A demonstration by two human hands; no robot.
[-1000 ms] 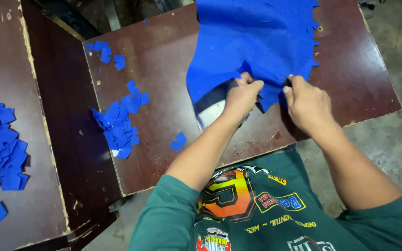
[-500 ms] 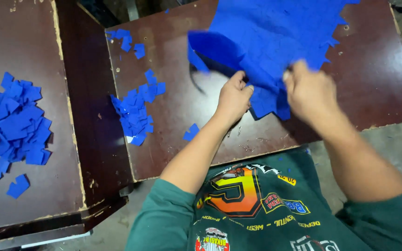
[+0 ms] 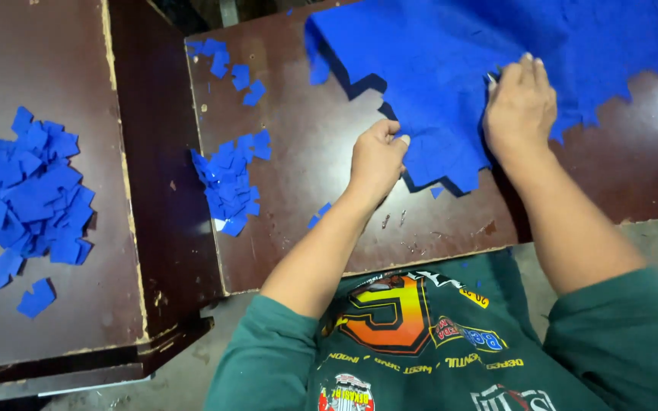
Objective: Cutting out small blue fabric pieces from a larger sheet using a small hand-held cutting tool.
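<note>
A large blue sheet (image 3: 451,68) with a jagged, stepped edge lies across the far right of the dark brown table (image 3: 306,144). My left hand (image 3: 377,161) pinches the sheet's near edge between thumb and fingers. My right hand (image 3: 520,106) rests on top of the sheet, fingers curled and gripping it, with something small and pale showing at the fingertips. Both forearms reach out from green sleeves.
A pile of small blue cut pieces (image 3: 230,183) lies left of my left hand, with a few more pieces (image 3: 230,65) farther back. A bigger heap of blue pieces (image 3: 28,190) sits on a second brown table (image 3: 62,304) at the left. Grey floor shows at the right.
The blue sheet has been spread flatter and pulled toward the right. My right hand moved up onto the sheet; my left hand stays at its near edge. The view shifted right.
</note>
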